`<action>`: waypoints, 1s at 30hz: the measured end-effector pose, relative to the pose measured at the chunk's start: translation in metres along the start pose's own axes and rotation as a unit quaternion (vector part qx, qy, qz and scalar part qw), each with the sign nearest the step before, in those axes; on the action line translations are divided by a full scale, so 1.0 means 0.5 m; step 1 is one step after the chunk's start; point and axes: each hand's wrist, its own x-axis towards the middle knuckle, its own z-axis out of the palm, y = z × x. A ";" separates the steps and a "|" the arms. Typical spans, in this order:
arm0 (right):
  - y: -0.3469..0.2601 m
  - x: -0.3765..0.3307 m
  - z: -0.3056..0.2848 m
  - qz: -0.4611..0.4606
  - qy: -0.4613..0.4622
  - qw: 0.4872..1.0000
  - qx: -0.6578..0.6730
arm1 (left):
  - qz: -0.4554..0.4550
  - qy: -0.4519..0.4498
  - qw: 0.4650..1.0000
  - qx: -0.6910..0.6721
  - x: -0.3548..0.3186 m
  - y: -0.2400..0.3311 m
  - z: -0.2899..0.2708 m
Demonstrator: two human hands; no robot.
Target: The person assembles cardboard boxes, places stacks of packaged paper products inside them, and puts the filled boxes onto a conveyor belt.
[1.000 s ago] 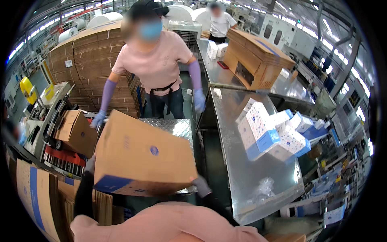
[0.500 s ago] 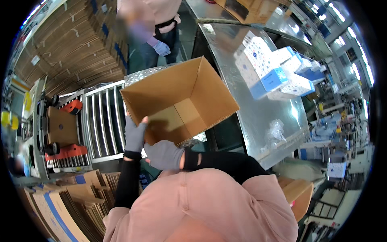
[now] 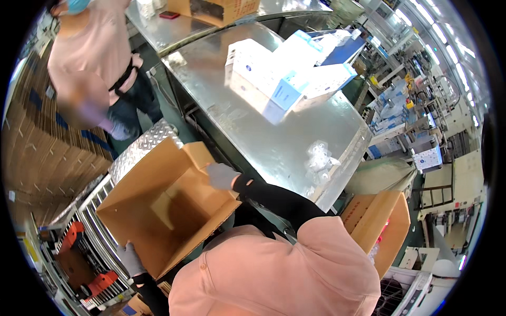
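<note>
Tilted further open since the earlier frame, the cardboard box [image 3: 168, 205] now lies mouth-up over the roller conveyor [image 3: 100, 210]. Left hand [image 3: 129, 259] clamps its lower corner; right hand [image 3: 221, 175] grips the far flap, steadying it beside the desk [image 3: 274, 147] edge.

The person's 2 hands are both gloved in grey and spread well apart. The left hand [image 3: 129, 259] sits low, its fingers curled upward in a clamping grip, with a dark sleeve running down from the wrist toward the lower edge. The right hand [image 3: 221, 176] is higher and further forward, palm pressed flat with the fingers closed together, the wrist slightly bent. Its forearm, in a black sleeve, stretches back to a pink-clad shoulder. Both arms are extended forward of the torso.
</note>
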 end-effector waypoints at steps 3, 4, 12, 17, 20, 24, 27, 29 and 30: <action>0.073 0.024 -0.060 -0.072 -0.010 0.996 -0.054 | 0.047 -0.047 0.988 0.138 0.015 0.055 0.102; 0.103 0.029 -0.115 -0.086 -0.067 0.992 -0.062 | 0.092 -0.055 0.971 0.214 0.017 0.075 0.151; 0.412 0.006 -0.603 0.204 0.364 0.849 -0.323 | 0.187 0.050 0.915 0.353 0.051 0.111 0.206; 0.448 -0.011 -0.614 0.051 0.248 0.939 -0.231 | 0.357 0.068 0.719 0.592 -0.027 0.345 0.451; 0.434 -0.084 -0.617 -0.079 0.210 0.964 -0.142 | 0.577 -0.054 0.691 0.432 0.006 0.425 0.729; 0.505 -0.151 -0.671 -0.167 0.105 0.975 -0.102 | 0.603 -0.273 0.591 0.460 0.055 0.507 1.046; 0.691 -0.226 -0.817 0.068 0.277 0.953 -0.100 | 0.604 -0.363 0.486 0.517 0.084 0.511 1.137; 0.825 -0.284 -0.840 0.178 0.241 0.927 -0.223 | 0.607 -0.375 0.463 0.526 0.066 0.529 1.179; 0.874 -0.278 -0.812 0.175 0.236 0.808 -0.511 | 0.577 -0.382 0.427 0.583 0.046 0.536 1.195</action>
